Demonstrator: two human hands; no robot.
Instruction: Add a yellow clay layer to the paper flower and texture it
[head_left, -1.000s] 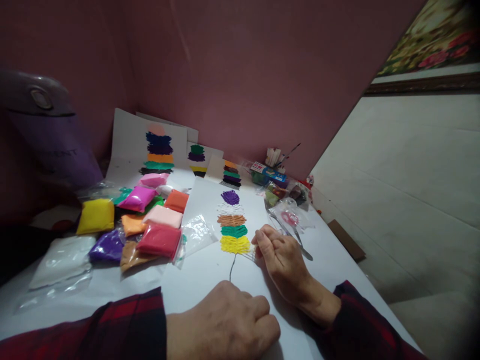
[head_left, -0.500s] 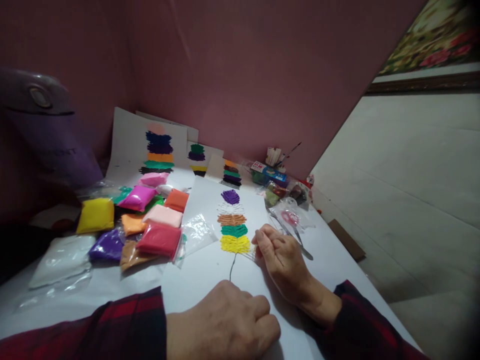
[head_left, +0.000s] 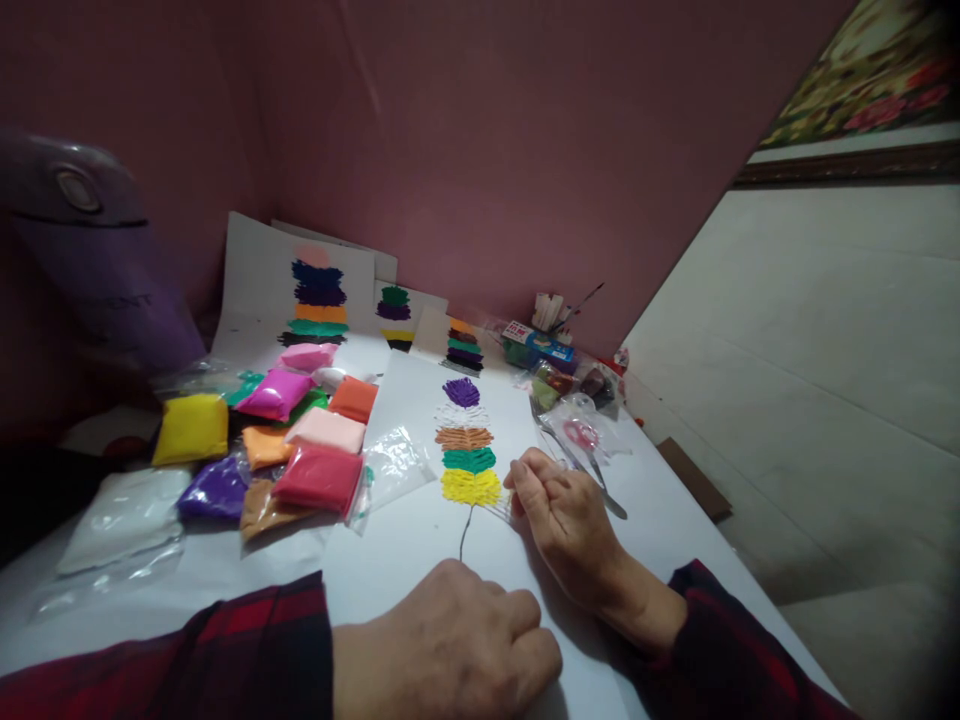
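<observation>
On a white sheet of paper (head_left: 405, 560) stands a column of clay-like bands: purple at the top, then white, brown, green and a yellow band (head_left: 471, 487) of fine strands. My right hand (head_left: 566, 520) is pinched closed at the yellow band's lower right edge, where thin pale grey strands run to its fingertips. Whatever sits in the pinch is too small to make out. My left hand (head_left: 457, 645) rests curled on the lower part of the paper, fingers folded underneath and their contents hidden. A thin dark grey strand (head_left: 466, 530) runs from below the yellow band towards it.
Several coloured clay packets (head_left: 319, 478) lie piled at left, beside a clear plastic bag (head_left: 397, 462). Finished banded sheets (head_left: 255, 270) lean at the back. Metal tools (head_left: 615, 508) and bagged clay (head_left: 581, 430) lie right of the paper. A purple bottle (head_left: 112, 290) stands far left.
</observation>
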